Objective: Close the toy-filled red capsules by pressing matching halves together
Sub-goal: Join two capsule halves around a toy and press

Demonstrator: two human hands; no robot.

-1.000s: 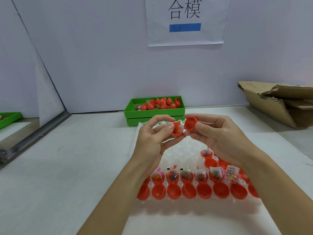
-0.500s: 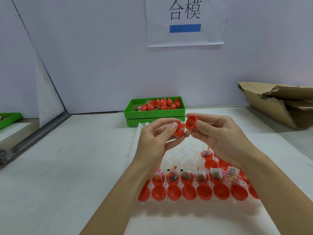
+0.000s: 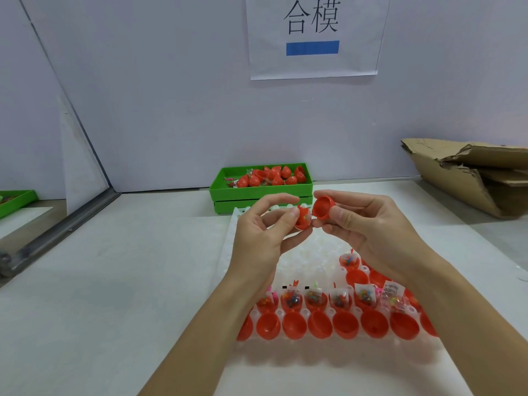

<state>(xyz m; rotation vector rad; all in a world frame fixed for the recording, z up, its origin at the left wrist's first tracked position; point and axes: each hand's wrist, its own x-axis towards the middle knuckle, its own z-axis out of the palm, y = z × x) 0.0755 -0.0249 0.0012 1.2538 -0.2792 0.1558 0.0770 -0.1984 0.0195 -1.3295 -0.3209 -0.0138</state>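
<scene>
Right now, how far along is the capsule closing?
Done: closed red capsules piled in the green bin. In hand: left hand holds a toy-filled half, right hand holds the empty cap, not yet pressed together. Left: the white tray carries a row of filled halves and open caps.

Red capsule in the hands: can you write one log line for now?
left hand: holds filled half | right hand: holds empty half | halves: apart | tray: open capsules wait

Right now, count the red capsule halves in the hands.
2: the toy-filled red plastic half pinched in the left hand, the empty red plastic half pinched in the right hand.
</scene>
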